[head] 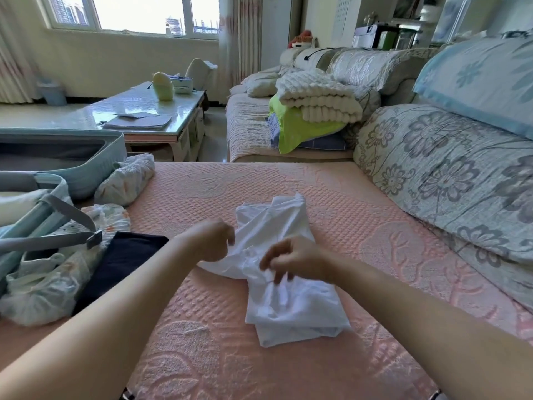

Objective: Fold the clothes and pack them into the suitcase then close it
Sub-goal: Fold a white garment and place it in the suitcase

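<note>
Where the open suitcase (72, 160) sits at far left, a dark garment (124, 255) lies beside it on the pink bedspread (202, 356). Left hand (213, 241), fingers curled, pinches the left edge of the white garment (294, 310), partly folded at centre, long axis running away from the person, near end angled slightly right. Right hand (297, 259) pinches cloth at its middle.

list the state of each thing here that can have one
suitcase, open
white garment, part folded, bunched in the middle
left hand, grips the white garment
right hand, pinches the white garment
dark garment, lying flat, outside the suitcase
blanket, folded
</note>
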Demonstrator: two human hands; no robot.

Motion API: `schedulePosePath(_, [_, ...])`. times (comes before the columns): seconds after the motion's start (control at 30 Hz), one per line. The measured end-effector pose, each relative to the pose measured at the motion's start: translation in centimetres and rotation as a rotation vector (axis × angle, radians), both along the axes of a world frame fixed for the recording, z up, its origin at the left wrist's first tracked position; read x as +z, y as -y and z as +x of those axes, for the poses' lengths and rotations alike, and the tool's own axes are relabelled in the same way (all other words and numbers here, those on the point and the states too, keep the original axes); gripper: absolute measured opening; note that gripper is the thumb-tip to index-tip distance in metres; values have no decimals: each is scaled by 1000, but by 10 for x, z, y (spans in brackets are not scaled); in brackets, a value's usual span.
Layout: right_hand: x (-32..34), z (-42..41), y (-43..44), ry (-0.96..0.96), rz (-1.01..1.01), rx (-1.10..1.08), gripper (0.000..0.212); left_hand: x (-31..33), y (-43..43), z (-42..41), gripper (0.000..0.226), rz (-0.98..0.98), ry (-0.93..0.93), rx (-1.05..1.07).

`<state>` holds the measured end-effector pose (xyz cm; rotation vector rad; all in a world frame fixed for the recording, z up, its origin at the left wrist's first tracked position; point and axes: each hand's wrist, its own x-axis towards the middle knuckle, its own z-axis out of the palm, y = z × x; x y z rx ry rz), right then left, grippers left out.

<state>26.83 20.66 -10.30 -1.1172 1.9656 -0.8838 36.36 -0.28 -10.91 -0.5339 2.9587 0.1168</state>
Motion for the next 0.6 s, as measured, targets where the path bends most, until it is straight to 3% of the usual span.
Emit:
schedulePosePath(0.07, [-4, -18, 6, -370, -112, -252, 21, -1, -9, -15, 49, 31, -273, -11])
schedulePosePath(0.13, [-18, -38, 12, -769, -59, -261, 30, -8, -16, -31, 50, 108, -411, -89])
schedulePosePath(0.17, [-26, -47, 15, -864, 26, -213, 39, -13, -20, -39, 48, 115, -421, -149])
schedulePosePath(0.23, [-39, -65, 20, -854, 188, -202, 62, -20, -24, -55, 42, 30, -343, -241])
schedulePosePath(0.3, [-45, -84, 26, -758, 268, -242, 76, -26, -24, -67, 52, -49, -143, -211])
schedulePosePath(0.4, [-53, -110, 35, -719, 390, -189, 73, -48, -17, -78, 69, -18, 91, -96])
schedulePosePath(0.6, [-72, -147, 44, -799, 562, -139, 70, -77, -12, -81, 77, 38, 6, -114])
